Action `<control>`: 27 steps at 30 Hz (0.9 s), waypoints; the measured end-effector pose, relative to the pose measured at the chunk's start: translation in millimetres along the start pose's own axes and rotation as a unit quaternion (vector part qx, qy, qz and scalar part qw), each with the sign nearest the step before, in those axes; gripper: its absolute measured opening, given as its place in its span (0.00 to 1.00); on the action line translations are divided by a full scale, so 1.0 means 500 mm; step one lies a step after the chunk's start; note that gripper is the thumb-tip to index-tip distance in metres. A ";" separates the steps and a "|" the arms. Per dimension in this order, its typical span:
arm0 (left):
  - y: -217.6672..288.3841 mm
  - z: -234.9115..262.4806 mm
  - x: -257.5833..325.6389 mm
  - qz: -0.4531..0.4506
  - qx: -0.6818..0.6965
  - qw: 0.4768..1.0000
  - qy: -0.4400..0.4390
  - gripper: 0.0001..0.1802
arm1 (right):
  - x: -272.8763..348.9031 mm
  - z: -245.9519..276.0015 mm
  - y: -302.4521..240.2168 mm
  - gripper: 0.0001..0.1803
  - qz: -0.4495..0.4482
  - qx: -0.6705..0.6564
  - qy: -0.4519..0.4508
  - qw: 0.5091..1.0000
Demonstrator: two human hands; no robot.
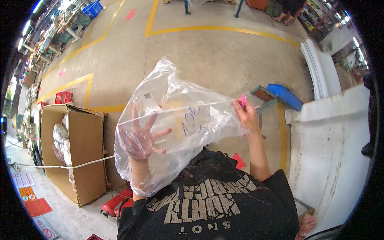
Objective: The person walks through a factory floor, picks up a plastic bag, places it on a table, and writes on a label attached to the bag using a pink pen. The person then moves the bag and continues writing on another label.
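Observation:
A large clear plastic bag (176, 108) hangs spread out in front of my chest, with blue handwriting and a white label (151, 103) on it. My left hand (140, 138) shows through the film with its fingers wide apart; whether it is inside the bag or behind it I cannot tell. At the bag's gathered right end, my right hand (248, 116) pinches the plastic between closed fingers. A small bright pink piece (243, 101) sticks up at those fingertips; its kind is unclear.
To the left stands an open cardboard box (88, 156) holding plastic-wrapped items, with a red fire extinguisher (118, 203) near its base. A blue bin (285, 96) and white panels (320, 68) are on the right. Yellow lines mark the floor; another person's feet (282, 19) show far off.

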State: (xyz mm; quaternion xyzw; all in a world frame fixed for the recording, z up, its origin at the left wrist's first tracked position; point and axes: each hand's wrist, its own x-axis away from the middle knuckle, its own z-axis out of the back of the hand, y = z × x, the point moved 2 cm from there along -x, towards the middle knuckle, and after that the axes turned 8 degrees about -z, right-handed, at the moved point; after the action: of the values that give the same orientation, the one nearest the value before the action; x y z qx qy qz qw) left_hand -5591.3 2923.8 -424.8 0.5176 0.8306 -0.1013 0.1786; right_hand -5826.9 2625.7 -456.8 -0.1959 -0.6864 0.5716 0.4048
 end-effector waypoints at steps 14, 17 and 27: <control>0.394 0.524 -0.449 -0.049 -0.109 0.941 0.318 0.43 | -0.919 -0.222 -0.004 0.18 -0.128 0.224 -0.167 0.952; 0.514 0.709 -0.583 0.177 -0.414 0.792 0.412 0.41 | -1.107 -0.220 0.095 0.18 -0.067 0.315 -0.047 0.946; 0.889 1.214 -1.037 0.375 -0.809 0.452 0.023 0.29 | -1.376 -0.223 0.271 0.22 -0.398 0.161 0.044 0.902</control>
State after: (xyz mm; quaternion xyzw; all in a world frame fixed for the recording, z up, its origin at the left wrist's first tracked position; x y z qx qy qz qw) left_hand -4868.9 2479.4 -765.2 0.4030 0.2671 0.7055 0.5182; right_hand -5356.6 2228.8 -810.7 0.1362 -0.5875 0.4562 0.6543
